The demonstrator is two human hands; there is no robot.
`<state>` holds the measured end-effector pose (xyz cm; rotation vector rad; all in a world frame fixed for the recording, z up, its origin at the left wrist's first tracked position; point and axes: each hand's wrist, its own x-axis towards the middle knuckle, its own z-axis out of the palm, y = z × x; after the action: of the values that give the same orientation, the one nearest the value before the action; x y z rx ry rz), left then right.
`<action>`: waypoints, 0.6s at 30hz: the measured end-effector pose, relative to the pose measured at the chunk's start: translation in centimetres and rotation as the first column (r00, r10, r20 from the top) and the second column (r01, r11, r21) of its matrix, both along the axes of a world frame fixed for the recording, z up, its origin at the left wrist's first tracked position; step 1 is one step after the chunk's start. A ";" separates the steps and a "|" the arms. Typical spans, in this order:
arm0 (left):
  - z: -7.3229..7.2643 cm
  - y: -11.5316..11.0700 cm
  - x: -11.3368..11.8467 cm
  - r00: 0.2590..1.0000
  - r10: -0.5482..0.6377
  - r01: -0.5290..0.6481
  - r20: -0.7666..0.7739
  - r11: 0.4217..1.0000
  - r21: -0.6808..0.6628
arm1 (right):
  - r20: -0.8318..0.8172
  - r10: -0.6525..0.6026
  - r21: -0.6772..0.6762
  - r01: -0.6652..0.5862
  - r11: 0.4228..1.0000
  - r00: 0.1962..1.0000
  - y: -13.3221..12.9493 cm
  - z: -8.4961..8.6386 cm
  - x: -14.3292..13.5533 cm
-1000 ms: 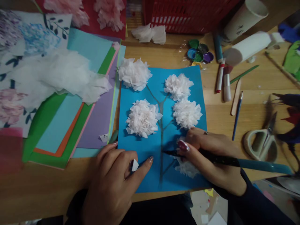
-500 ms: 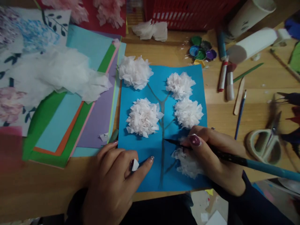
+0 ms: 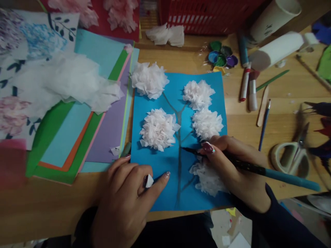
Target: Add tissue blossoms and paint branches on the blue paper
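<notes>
My right hand (image 3: 239, 168) is closed around a paintbrush (image 3: 281, 176) with a black front part and a turquoise handle end. Its dark tip meets the grey-brown painted tree trunk (image 3: 179, 162) on a blue sheet of paper (image 3: 165, 162). Several white tissue-paper flowers (image 3: 159, 129) sit around the painted branches; the lowest one (image 3: 208, 177) is partly under my right hand. My left hand (image 3: 129, 193) rests at the sheet's lower left, its thumb stretched over the paper and other fingers curled. A small white paper scrap (image 3: 149, 181) shows between them.
Coloured papers (image 3: 106, 134) and white tissue (image 3: 74, 75) lie at left. Behind are a red basket (image 3: 207, 17) and paint pots (image 3: 221, 57). At right lie a white bottle (image 3: 278, 50), markers (image 3: 245, 84), a thin blue brush (image 3: 264, 125) and scissors (image 3: 291, 155).
The brush tip has moved slightly up along the painted trunk, and my right hand has shifted a little up and left with it. My left hand stays in place.
</notes>
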<state>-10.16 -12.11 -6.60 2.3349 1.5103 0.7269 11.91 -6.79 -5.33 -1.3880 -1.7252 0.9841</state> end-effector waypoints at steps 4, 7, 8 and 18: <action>0.0 -0.2 0.0 1.000 0.009 -0.009 0.002 1.000 0.001 | -0.092 0.175 -0.011 -0.176 0.984 0.980 -0.1 0.5 0.5; 0.0 -0.3 0.1 1.000 0.020 -0.020 0.018 1.000 -0.001 | -0.124 0.057 0.065 -0.049 0.997 0.991 -0.9 1.1 0.6; -0.1 -0.3 0.1 0.999 0.026 -0.026 0.025 1.000 -0.005 | -0.124 -0.015 0.083 0.025 0.996 0.992 -1.3 1.3 0.4; 0.1 -0.4 0.3 0.998 0.062 -0.062 0.022 0.998 0.018 | -0.035 -0.246 0.120 0.248 0.961 0.969 -3.8 0.8 -1.7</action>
<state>-9.90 -12.53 -6.49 2.2951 1.5794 0.7813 10.17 -10.56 -4.56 -1.4655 -1.5263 0.7379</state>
